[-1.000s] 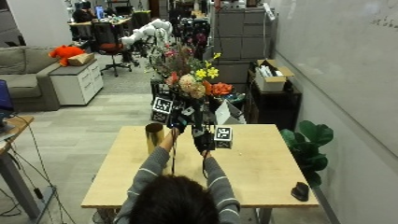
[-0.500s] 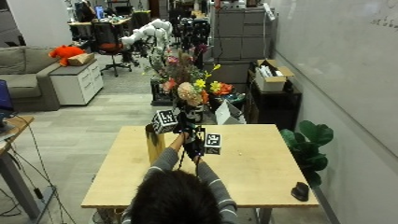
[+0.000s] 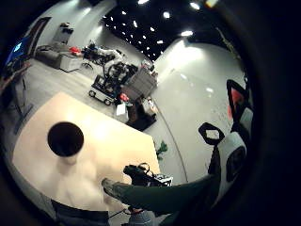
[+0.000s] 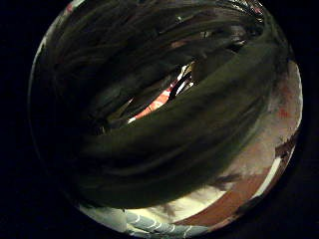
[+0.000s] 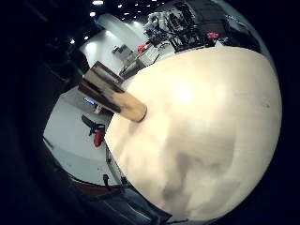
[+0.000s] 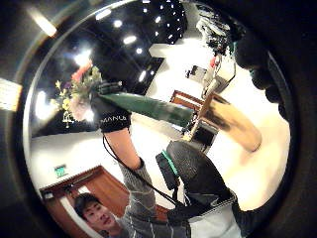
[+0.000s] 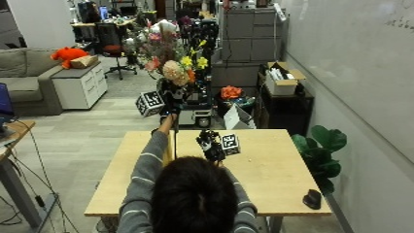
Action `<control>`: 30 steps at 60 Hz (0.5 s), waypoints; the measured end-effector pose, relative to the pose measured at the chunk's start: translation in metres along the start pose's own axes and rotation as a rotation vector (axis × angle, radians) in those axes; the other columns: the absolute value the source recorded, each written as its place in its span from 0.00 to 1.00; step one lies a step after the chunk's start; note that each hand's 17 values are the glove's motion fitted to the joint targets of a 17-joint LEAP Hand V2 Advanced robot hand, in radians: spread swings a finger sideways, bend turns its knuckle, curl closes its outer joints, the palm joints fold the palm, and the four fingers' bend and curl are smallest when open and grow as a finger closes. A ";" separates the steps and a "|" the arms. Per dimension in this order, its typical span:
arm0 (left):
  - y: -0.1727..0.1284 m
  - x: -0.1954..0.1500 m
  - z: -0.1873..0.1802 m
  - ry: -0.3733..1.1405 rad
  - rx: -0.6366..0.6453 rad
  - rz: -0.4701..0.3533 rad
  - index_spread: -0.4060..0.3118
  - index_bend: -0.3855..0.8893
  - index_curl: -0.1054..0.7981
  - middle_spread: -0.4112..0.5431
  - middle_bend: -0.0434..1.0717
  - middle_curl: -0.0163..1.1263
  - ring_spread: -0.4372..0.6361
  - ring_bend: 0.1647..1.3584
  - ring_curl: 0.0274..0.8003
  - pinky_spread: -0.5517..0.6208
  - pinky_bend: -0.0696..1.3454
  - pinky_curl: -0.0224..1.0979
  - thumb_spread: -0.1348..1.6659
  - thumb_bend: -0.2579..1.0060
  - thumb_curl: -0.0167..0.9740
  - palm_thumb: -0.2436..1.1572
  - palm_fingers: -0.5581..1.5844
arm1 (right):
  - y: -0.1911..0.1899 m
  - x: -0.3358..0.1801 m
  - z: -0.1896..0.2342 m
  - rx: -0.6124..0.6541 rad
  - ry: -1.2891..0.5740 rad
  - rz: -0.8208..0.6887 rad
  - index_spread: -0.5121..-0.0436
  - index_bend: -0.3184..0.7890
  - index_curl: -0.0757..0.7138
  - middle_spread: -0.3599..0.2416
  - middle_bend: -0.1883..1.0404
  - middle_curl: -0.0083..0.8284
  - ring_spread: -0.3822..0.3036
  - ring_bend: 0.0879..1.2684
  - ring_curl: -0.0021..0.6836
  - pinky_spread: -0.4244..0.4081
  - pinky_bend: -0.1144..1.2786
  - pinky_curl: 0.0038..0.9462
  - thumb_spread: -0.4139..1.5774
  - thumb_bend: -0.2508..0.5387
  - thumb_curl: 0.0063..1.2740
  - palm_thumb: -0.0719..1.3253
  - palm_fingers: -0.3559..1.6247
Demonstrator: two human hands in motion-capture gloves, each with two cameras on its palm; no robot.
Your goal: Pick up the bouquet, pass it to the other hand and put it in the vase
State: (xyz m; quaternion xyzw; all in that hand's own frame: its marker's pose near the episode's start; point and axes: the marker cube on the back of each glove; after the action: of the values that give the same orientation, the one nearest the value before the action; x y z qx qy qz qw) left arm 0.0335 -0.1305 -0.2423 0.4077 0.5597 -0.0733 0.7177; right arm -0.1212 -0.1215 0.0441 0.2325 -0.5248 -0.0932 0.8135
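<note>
Left hand (image 7: 169, 99) grips bouquet (image 7: 169, 60) aloft above vase (image 3: 65, 139); right hand (image 7: 209, 144) empty, fingers relaxed. Handover apparently done. Next: lower stems into vase mouth.

Bouquet (image 7: 169, 65): pink, yellow, cream blooms, dark green wrapped stems, held upright high above the table. Vase (image 6: 233, 121): gold, tall, upright on the table, mouth open, below the bouquet.

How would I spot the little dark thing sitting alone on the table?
Find the light wooden table in front of the person, then follow it to the near corner on the person's right, by the leafy green plant on the floor. The small black object lies there by the edge. It's the only dark lump on that bare side, far from both hands.
</note>
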 end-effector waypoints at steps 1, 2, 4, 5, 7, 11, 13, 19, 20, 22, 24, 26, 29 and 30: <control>-0.005 0.000 -0.003 -0.007 0.011 0.004 0.05 0.67 0.77 0.03 0.75 0.53 0.04 0.58 0.58 0.11 0.53 0.46 0.71 0.19 0.47 0.68 0.92 | 0.001 -0.003 -0.002 0.000 -0.012 -0.020 0.59 0.38 0.58 0.49 0.46 0.53 0.37 0.43 0.59 0.41 0.46 0.41 0.71 0.27 0.34 0.38 0.60; -0.011 0.000 -0.005 -0.013 0.020 0.005 0.05 0.67 0.77 0.03 0.75 0.53 0.04 0.58 0.58 0.11 0.53 0.46 0.71 0.19 0.47 0.68 0.92 | 0.001 -0.004 -0.004 0.001 -0.021 -0.047 0.58 0.38 0.57 0.49 0.45 0.53 0.38 0.42 0.58 0.42 0.45 0.41 0.71 0.27 0.34 0.37 0.59; -0.021 -0.002 -0.007 -0.022 0.031 0.000 0.05 0.67 0.78 0.03 0.75 0.53 0.04 0.58 0.58 0.11 0.53 0.46 0.71 0.19 0.47 0.68 0.92 | -0.001 -0.002 -0.007 0.003 -0.033 -0.081 0.56 0.39 0.56 0.48 0.43 0.52 0.38 0.41 0.57 0.45 0.44 0.40 0.72 0.28 0.33 0.38 0.59; -0.026 -0.003 -0.008 -0.025 0.036 -0.002 0.05 0.67 0.78 0.03 0.75 0.53 0.04 0.58 0.58 0.11 0.53 0.46 0.71 0.19 0.47 0.68 0.92 | -0.002 0.001 -0.008 0.003 -0.038 -0.081 0.56 0.39 0.55 0.48 0.43 0.52 0.38 0.41 0.57 0.46 0.43 0.39 0.72 0.28 0.33 0.38 0.58; -0.035 -0.006 -0.011 -0.031 0.047 -0.007 0.05 0.67 0.78 0.03 0.75 0.53 0.04 0.58 0.58 0.11 0.53 0.46 0.71 0.19 0.47 0.68 0.91 | -0.003 0.005 -0.010 -0.001 -0.051 -0.057 0.54 0.39 0.54 0.47 0.41 0.51 0.39 0.39 0.57 0.49 0.43 0.39 0.72 0.28 0.32 0.38 0.57; -0.047 -0.008 -0.017 -0.043 0.064 -0.021 0.05 0.67 0.79 0.03 0.76 0.53 0.04 0.58 0.58 0.11 0.53 0.46 0.71 0.19 0.47 0.68 0.91 | -0.007 0.016 -0.015 0.006 -0.049 -0.014 0.51 0.38 0.52 0.45 0.38 0.50 0.39 0.37 0.56 0.54 0.41 0.38 0.72 0.29 0.31 0.38 0.55; -0.053 -0.011 -0.020 -0.049 0.075 -0.024 0.05 0.67 0.80 0.03 0.76 0.53 0.04 0.58 0.58 0.11 0.53 0.46 0.71 0.19 0.47 0.68 0.91 | -0.010 0.024 -0.019 0.012 -0.023 -0.008 0.50 0.38 0.51 0.45 0.37 0.50 0.39 0.36 0.55 0.56 0.41 0.38 0.72 0.29 0.31 0.38 0.55; -0.067 -0.023 -0.023 -0.051 0.104 -0.043 0.05 0.67 0.81 0.03 0.76 0.53 0.04 0.58 0.58 0.11 0.54 0.46 0.71 0.19 0.48 0.67 0.91 | -0.016 0.045 -0.031 0.018 0.041 0.120 0.44 0.38 0.48 0.43 0.35 0.49 0.40 0.34 0.54 0.61 0.40 0.37 0.73 0.29 0.29 0.39 0.52; -0.067 -0.024 -0.024 -0.050 0.102 -0.052 0.05 0.67 0.81 0.03 0.76 0.53 0.04 0.58 0.58 0.11 0.54 0.46 0.71 0.19 0.48 0.67 0.91 | -0.019 0.054 -0.035 0.037 0.105 0.130 0.43 0.38 0.47 0.43 0.34 0.49 0.40 0.33 0.54 0.62 0.40 0.37 0.73 0.29 0.29 0.39 0.52; -0.068 -0.028 -0.025 -0.046 0.098 -0.067 0.05 0.67 0.81 0.03 0.76 0.53 0.04 0.58 0.58 0.11 0.54 0.46 0.71 0.19 0.48 0.67 0.91 | -0.023 0.065 -0.039 0.063 0.188 0.147 0.41 0.37 0.46 0.42 0.34 0.48 0.40 0.33 0.54 0.63 0.39 0.37 0.73 0.29 0.29 0.39 0.51; -0.072 -0.034 -0.024 -0.042 0.101 -0.072 0.05 0.67 0.81 0.03 0.76 0.53 0.04 0.58 0.58 0.11 0.54 0.46 0.71 0.19 0.48 0.67 0.91 | -0.023 0.057 -0.038 0.057 0.132 0.110 0.40 0.38 0.45 0.42 0.34 0.48 0.40 0.33 0.53 0.64 0.39 0.37 0.73 0.29 0.28 0.39 0.51; -0.077 -0.040 -0.023 -0.042 0.105 -0.071 0.05 0.67 0.81 0.04 0.76 0.53 0.04 0.58 0.58 0.11 0.54 0.46 0.71 0.19 0.48 0.67 0.91 | -0.024 0.045 -0.036 0.044 0.043 0.049 0.39 0.38 0.44 0.43 0.33 0.48 0.41 0.32 0.53 0.65 0.39 0.36 0.73 0.29 0.28 0.40 0.50; -0.080 -0.047 -0.024 -0.056 0.099 -0.069 0.05 0.66 0.82 0.04 0.76 0.53 0.04 0.59 0.58 0.11 0.54 0.46 0.71 0.19 0.48 0.67 0.91 | -0.019 0.033 -0.037 0.010 -0.051 0.093 0.38 0.38 0.43 0.43 0.32 0.48 0.41 0.32 0.53 0.66 0.39 0.36 0.74 0.29 0.28 0.40 0.50; -0.081 -0.048 -0.025 -0.062 0.097 -0.068 0.05 0.66 0.82 0.04 0.76 0.53 0.04 0.59 0.58 0.11 0.54 0.46 0.72 0.19 0.48 0.67 0.91 | -0.015 0.028 -0.038 -0.005 -0.083 0.125 0.37 0.38 0.43 0.43 0.32 0.48 0.41 0.32 0.53 0.67 0.39 0.36 0.74 0.29 0.28 0.40 0.50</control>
State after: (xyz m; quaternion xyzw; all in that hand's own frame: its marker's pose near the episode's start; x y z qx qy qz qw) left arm -0.0478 -0.1839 -0.2426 0.4204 0.5466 -0.1373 0.7111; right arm -0.0742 -0.1354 0.0463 0.1931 -0.5715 -0.0531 0.7958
